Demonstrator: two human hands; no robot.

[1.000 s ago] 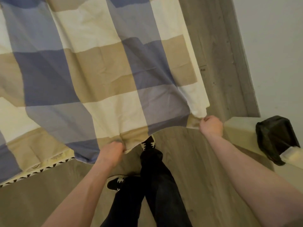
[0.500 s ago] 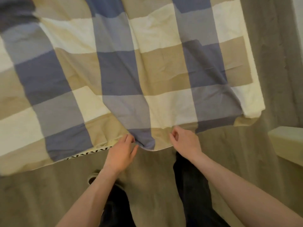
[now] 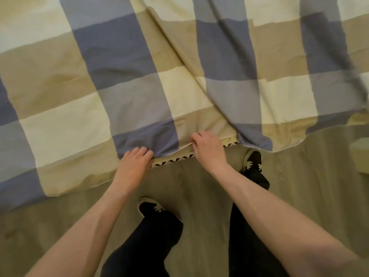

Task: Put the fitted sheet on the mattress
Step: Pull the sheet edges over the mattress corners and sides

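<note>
Right hand [image 3: 207, 150]: fingers [image 3: 196, 136] curled, pinching the hem of the blue, beige & cream checked fitted sheet [image 3: 123, 92] at its near edge. Left hand [image 3: 132, 166]: fingers [image 3: 142, 151] lie on a blue square right at the hem, tips a bit bent. Its thumb is hidden, so can't tell if it grips or only presses. The 2 hands are near each other w/ a short stretch of hem btwn them.

Edges: btwn the hands the hem sits up off the side, baring the pale mattress [image 3: 184, 152] and a black-triangle trim strip [image 3: 171, 161] along its lower edge. To the L the sheet hangs lower and hides the trim. To the R it drapes past the edge in a loose curve. 1 long diagonal fold runs from top centre down to the right hand. The sheet fills the whole upper view; its corners are out of shot.

Room: grey-brown wood-look floor [image 3: 199, 196] takes up the near part. Person stands close to the bed in dark trousers [image 3: 159, 236] and 2 black shoes w/ white marks, front shoe [image 3: 252, 159] just beside the draped edge, back shoe [image 3: 150, 205] further off. Pale blocky thing [image 3: 360, 154] at the R margin, cut off, can't tell what.
</note>
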